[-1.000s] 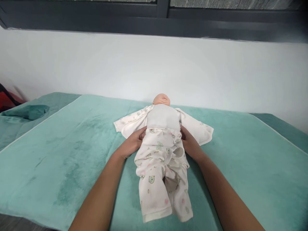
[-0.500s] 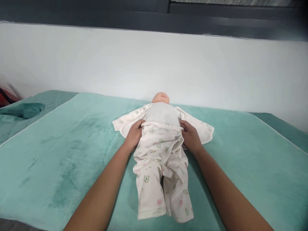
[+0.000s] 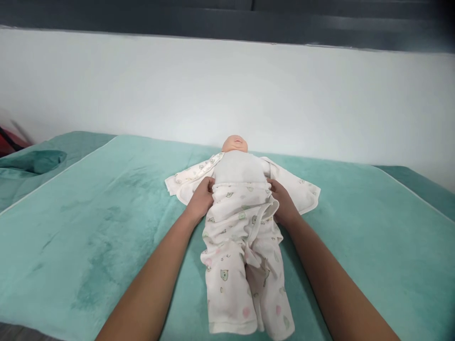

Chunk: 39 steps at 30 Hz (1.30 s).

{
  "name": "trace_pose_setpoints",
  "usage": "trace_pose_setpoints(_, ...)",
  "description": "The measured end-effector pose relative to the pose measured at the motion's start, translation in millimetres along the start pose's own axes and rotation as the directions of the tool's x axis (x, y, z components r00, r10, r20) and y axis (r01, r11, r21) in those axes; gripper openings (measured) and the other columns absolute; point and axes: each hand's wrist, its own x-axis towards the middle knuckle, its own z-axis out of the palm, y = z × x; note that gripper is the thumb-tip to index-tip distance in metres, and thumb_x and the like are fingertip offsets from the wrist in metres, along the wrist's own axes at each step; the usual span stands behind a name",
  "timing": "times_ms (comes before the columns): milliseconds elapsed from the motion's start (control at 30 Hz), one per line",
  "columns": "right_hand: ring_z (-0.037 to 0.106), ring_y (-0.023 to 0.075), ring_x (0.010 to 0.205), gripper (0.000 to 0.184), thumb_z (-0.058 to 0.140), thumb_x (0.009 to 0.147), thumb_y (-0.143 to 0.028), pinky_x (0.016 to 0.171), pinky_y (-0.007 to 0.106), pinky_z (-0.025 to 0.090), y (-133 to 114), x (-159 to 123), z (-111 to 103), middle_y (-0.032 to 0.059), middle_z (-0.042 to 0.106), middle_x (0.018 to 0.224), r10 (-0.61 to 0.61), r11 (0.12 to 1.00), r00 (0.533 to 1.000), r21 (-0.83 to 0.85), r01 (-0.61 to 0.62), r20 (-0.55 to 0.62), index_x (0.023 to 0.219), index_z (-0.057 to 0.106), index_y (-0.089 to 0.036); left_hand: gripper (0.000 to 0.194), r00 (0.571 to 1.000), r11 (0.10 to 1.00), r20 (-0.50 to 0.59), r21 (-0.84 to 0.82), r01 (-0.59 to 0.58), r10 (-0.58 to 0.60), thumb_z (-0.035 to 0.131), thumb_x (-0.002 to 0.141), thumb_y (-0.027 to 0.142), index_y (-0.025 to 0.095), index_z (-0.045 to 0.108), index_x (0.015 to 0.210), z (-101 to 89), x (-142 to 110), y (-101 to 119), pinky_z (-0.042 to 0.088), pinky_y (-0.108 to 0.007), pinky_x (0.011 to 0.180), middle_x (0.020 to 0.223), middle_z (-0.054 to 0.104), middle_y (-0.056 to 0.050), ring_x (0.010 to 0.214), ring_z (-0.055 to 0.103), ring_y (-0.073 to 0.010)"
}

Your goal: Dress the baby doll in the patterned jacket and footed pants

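Note:
A baby doll (image 3: pixel 234 143) lies on its back, head toward the wall, with a plain pale torso (image 3: pixel 239 166). White printed baby pants (image 3: pixel 231 246) cover its lower body up to the waist. An open white baby jacket (image 3: pixel 293 187) spreads out from under it on both sides. My left hand (image 3: pixel 202 199) is closed on the left end of the pants' waistband, fingertips partly hidden. At the opposite end of the waistband, my right hand (image 3: pixel 282 201) grips the cloth with its fingers curled in. A fold of fabric bulges beside my right hand.
A green velvety cover (image 3: pixel 88 227) lies under the doll, with a darker green bunched cloth (image 3: pixel 35 163) at far left. Behind stands a white wall (image 3: pixel 227 90) topped by a dark ledge (image 3: pixel 142 21). Something red (image 3: pixel 10 141) shows at the left edge.
The pants have shifted slightly to the right, and their legs now reach lower in view. The waistband lies flatter and straighter across the torso. Both hands stay at its sides.

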Motion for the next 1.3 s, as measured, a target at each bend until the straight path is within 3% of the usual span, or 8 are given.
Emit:
trace_pose_setpoints(200, 0.065, 0.0281, 0.097, 0.032, 0.068, 0.074, -0.036, 0.085, 0.041, 0.051, -10.1, -3.6, -0.1, 0.0061, 0.073, 0.102, -0.068, 0.998, 0.96, 0.009, 0.068, 0.271, 0.103, 0.07, -0.023, 0.027, 0.972, 0.984, 0.214, -0.124, 0.125, -0.097, 0.072, 0.065, 0.02, 0.015, 0.068, 0.091, 3.9, -5.6, 11.0, 0.048, -0.039, 0.09, 0.089, 0.073, -0.007, 0.095, 0.064, -0.0263)
trace_pose_setpoints(333, 0.064, 0.0297, 0.099, 0.034, 0.071, 0.069, -0.035, 0.088, 0.042, 0.05, -9.6, -0.7, 0.2, 0.0055, 0.074, 0.101, -0.196, 0.956, 0.95, -0.17, 0.241, 0.241, 0.101, 0.072, -0.022, 0.033, 0.979, 0.935, 0.161, -0.312, 0.168, -0.122, 0.074, 0.063, 0.021, 0.015, 0.07, 0.095, 8.2, -7.8, 13.2, 0.05, -0.043, 0.089, 0.091, 0.074, -0.008, 0.094, 0.066, -0.0283)
trace_pose_setpoints(433, 0.065, 0.0316, 0.093, 0.029, 0.069, 0.068, -0.035, 0.082, 0.042, 0.051, -7.0, 4.0, -0.2, 0.0047, 0.075, 0.089, -0.18, 0.928, 0.967, -0.296, 0.227, 0.178, 0.093, 0.074, -0.021, 0.032, 0.98, 0.91, 0.147, -0.375, 0.178, -0.131, 0.072, 0.062, 0.02, 0.016, 0.07, 0.094, 9.7, -8.2, 12.4, 0.052, -0.042, 0.086, 0.09, 0.074, -0.007, 0.093, 0.066, -0.0279)
trace_pose_setpoints(567, 0.065, 0.0294, 0.092, 0.029, 0.064, 0.067, -0.027, 0.084, 0.042, 0.051, -1.5, 10.9, -2.7, 0.0053, 0.074, 0.095, -0.177, 0.91, 0.982, -0.37, 0.186, 0.058, 0.094, 0.072, -0.021, 0.031, 0.999, 0.97, -0.01, -0.239, 0.039, -0.043, 0.065, 0.061, 0.01, 0.015, 0.067, 0.092, 6.4, -7.9, 8.6, 0.051, -0.037, 0.084, 0.095, 0.072, -0.007, 0.091, 0.065, -0.0234)
trace_pose_setpoints(700, 0.064, 0.024, 0.093, 0.04, 0.064, 0.064, -0.02, 0.083, 0.038, 0.051, 2.4, 7.0, -6.0, 0.0067, 0.07, 0.102, -0.192, 0.954, 0.981, -0.237, 0.183, -0.016, 0.104, 0.063, -0.022, 0.029, 0.977, 0.997, -0.205, -0.032, -0.066, 0.058, 0.058, 0.069, 0.01, 0.019, 0.066, 0.095, -2.9, -9.5, 5.8, 0.049, -0.035, 0.089, 0.1, 0.07, -0.004, 0.092, 0.063, -0.0193)
trace_pose_setpoints(900, 0.06, 0.0178, 0.091, 0.02, 0.063, 0.079, -0.027, 0.084, 0.034, 0.05, -16.9, -14.3, -7.2, 0.0031, 0.062, 0.104, -0.313, 0.935, 0.949, -0.161, 0.316, 0.043, 0.099, 0.061, -0.025, 0.024, 0.991, 0.987, -0.085, 0.132, -0.094, 0.106, 0.069, 0.076, 0.036, 0.021, 0.066, 0.094, -12.3, -14.0, 13.2, 0.045, -0.038, 0.097, 0.11, 0.067, -0.005, 0.103, 0.06, -0.0225)
trace_pose_setpoints(1133, 0.052, 0.0208, 0.109, 0.017, 0.071, 0.078, -0.035, 0.096, 0.036, 0.045, -26.1, -8.6, -18.8, 0.0036, 0.053, 0.106, -0.416, 0.845, 0.859, -0.222, 0.487, 0.299, 0.09, 0.061, -0.026, 0.028, 0.986, 0.985, 0.126, 0.116, -0.127, 0.112, 0.074, 0.07, 0.037, 0.021, 0.062, 0.09, -14.7, -15.8, 18.5, 0.044, -0.037, 0.097, 0.125, 0.06, -0.006, 0.111, 0.058, -0.0237)
trace_pose_setpoints(1300, 0.046, 0.0252, 0.126, 0.018, 0.069, 0.08, -0.038, 0.109, 0.044, 0.034, -31.7, -11.0, -15.7, 0.0067, 0.051, 0.126, -0.429, 0.766, 0.829, -0.342, 0.544, 0.359, 0.085, 0.058, -0.025, 0.02, 0.984, 0.975, 0.122, 0.168, -0.147, 0.128, 0.071, 0.074, 0.034, 0.02, 0.057, 0.076, -14.5, -13.7, 14.4, 0.045, -0.033, 0.09, 0.126, 0.058, -0.006, 0.107, 0.058, -0.0217)
